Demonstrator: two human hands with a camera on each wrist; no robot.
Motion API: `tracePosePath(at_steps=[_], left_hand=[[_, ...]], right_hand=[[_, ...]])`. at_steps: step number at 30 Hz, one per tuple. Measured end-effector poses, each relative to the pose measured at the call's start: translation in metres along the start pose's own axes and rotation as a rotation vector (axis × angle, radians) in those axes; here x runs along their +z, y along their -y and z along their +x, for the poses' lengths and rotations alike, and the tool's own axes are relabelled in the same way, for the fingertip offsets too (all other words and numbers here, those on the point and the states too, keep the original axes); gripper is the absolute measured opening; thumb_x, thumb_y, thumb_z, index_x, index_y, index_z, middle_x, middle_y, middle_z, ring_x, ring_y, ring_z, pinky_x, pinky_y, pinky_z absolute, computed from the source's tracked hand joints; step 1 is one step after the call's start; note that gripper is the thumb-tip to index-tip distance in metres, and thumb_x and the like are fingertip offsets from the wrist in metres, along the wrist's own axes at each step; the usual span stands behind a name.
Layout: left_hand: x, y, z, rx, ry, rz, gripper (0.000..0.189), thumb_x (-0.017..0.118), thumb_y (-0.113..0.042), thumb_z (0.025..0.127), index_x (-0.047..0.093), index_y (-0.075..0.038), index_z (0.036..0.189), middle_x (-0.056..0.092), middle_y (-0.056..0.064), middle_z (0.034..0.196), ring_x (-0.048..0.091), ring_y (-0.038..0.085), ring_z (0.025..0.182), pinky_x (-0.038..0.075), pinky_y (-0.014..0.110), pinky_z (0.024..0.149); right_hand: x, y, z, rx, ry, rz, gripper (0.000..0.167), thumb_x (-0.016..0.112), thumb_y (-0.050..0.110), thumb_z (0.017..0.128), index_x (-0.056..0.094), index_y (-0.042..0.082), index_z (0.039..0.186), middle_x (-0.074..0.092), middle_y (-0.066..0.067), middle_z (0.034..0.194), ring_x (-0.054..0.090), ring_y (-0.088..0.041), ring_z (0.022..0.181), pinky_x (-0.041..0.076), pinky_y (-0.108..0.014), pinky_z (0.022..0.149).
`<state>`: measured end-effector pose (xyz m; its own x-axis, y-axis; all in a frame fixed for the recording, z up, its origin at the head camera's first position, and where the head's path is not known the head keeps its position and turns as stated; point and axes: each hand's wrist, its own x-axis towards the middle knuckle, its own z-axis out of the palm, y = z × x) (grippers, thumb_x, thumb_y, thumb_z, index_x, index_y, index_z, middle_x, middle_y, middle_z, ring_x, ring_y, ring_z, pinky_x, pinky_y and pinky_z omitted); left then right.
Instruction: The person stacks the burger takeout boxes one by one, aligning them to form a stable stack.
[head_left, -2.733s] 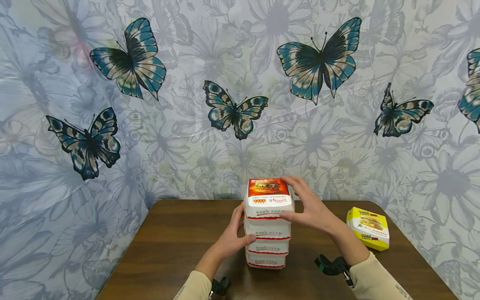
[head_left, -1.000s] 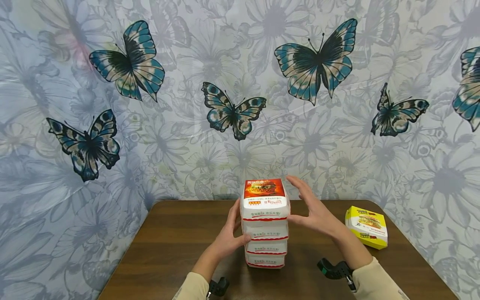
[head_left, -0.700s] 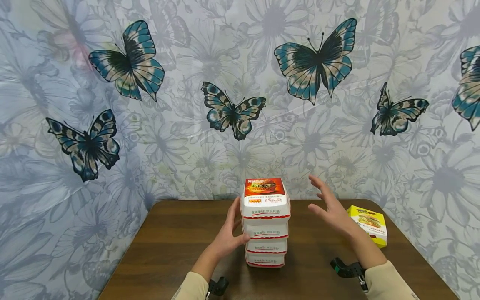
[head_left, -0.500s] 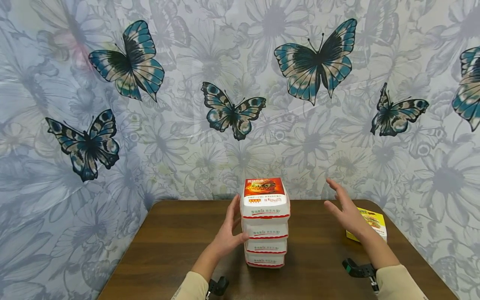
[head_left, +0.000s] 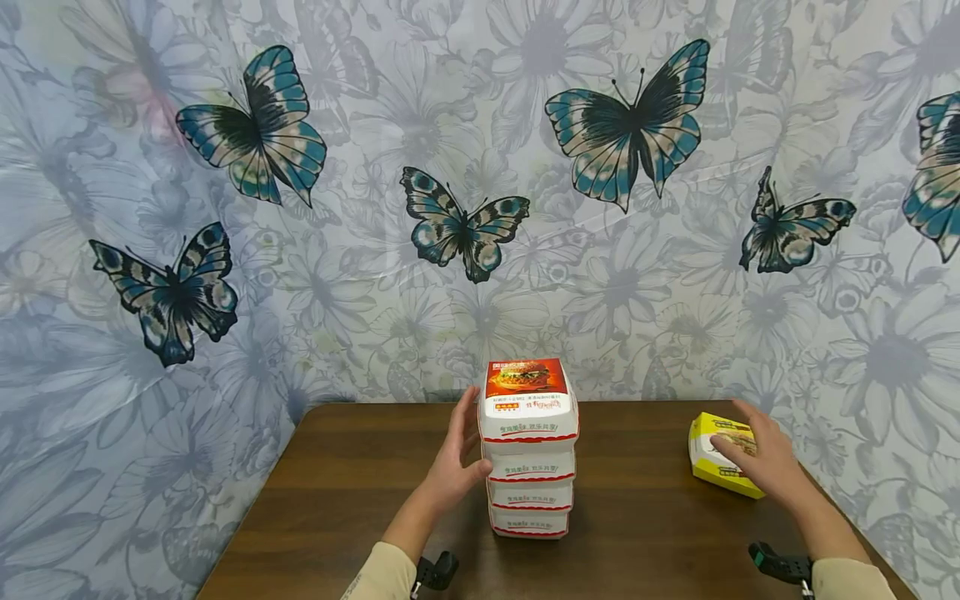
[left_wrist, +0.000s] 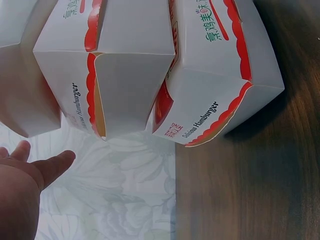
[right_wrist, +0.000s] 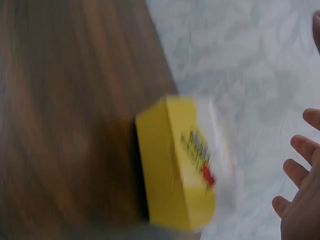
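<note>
Several white hamburger boxes (head_left: 529, 471) with red scalloped edges stand in one upright stack near the middle of the table; the top one has a red burger picture. My left hand (head_left: 450, 471) is at the stack's left side, fingers and thumb spread around its edge. In the left wrist view a gap shows between the fingertips (left_wrist: 65, 156) and the boxes (left_wrist: 132, 85). Over at the right, my right hand (head_left: 772, 467) hovers above a yellow and white burger box (head_left: 716, 471), fingers spread. The right wrist view shows the fingers (right_wrist: 295, 172) apart from the yellow box.
The brown wooden table (head_left: 360, 500) ends at a wall covering (head_left: 337, 333) printed with flowers and butterflies. Black wrist cameras (head_left: 780, 565) sit by both cuffs. The stack leans slightly, its boxes not quite flush.
My right hand has let go of the top box and moved right, now over the yellow box. The stack shifted slightly left earlier, while my left hand stayed beside it.
</note>
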<state>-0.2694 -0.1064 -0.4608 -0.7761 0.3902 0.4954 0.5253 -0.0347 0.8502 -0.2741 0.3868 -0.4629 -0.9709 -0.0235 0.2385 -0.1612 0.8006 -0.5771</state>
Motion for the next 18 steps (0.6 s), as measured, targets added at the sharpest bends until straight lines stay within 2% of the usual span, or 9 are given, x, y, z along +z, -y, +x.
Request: tracePosePath(at_steps=[6, 11, 14, 18], left_hand=[[0.001, 0.0, 0.001, 0.022, -0.002, 0.003, 0.097, 0.06, -0.059, 0.092, 0.003, -0.025, 0.162, 0.008, 0.004, 0.169, 0.021, 0.025, 0.151, 0.023, 0.069, 0.114], [0.002, -0.002, 0.001, 0.028, -0.002, -0.003, 0.098, 0.06, -0.06, 0.092, 0.002, -0.022, 0.162, 0.01, 0.005, 0.168, 0.024, 0.015, 0.149, 0.023, 0.069, 0.114], [0.002, -0.004, 0.001, 0.026, 0.0, -0.007, 0.099, 0.06, -0.06, 0.092, 0.002, -0.021, 0.162, 0.01, 0.004, 0.168, 0.023, 0.017, 0.15, 0.023, 0.069, 0.114], [0.002, -0.004, 0.001, 0.023, 0.0, -0.003, 0.098, 0.061, -0.059, 0.092, 0.002, -0.023, 0.162, 0.009, 0.002, 0.168, 0.019, 0.027, 0.152, 0.022, 0.068, 0.115]], right_hand=[[-0.002, -0.043, -0.005, 0.05, 0.0, -0.118, 0.099, 0.064, 0.051, 0.092, 0.016, -0.012, 0.153, 0.019, -0.046, 0.148, 0.023, -0.066, 0.129, 0.024, -0.078, 0.095], [0.002, -0.068, -0.01, 0.078, 0.038, -0.131, 0.106, 0.065, 0.051, 0.091, 0.01, -0.015, 0.153, 0.018, -0.048, 0.147, 0.022, -0.066, 0.128, 0.024, -0.078, 0.094], [0.009, -0.079, -0.013, 0.088, 0.068, -0.119, 0.106, 0.064, 0.051, 0.092, 0.006, -0.013, 0.154, 0.015, -0.049, 0.147, 0.019, -0.068, 0.13, 0.022, -0.079, 0.094], [0.016, -0.086, -0.015, 0.083, 0.055, -0.134, 0.105, 0.064, 0.051, 0.092, 0.007, -0.011, 0.154, 0.017, -0.05, 0.145, 0.02, -0.069, 0.128, 0.022, -0.08, 0.093]])
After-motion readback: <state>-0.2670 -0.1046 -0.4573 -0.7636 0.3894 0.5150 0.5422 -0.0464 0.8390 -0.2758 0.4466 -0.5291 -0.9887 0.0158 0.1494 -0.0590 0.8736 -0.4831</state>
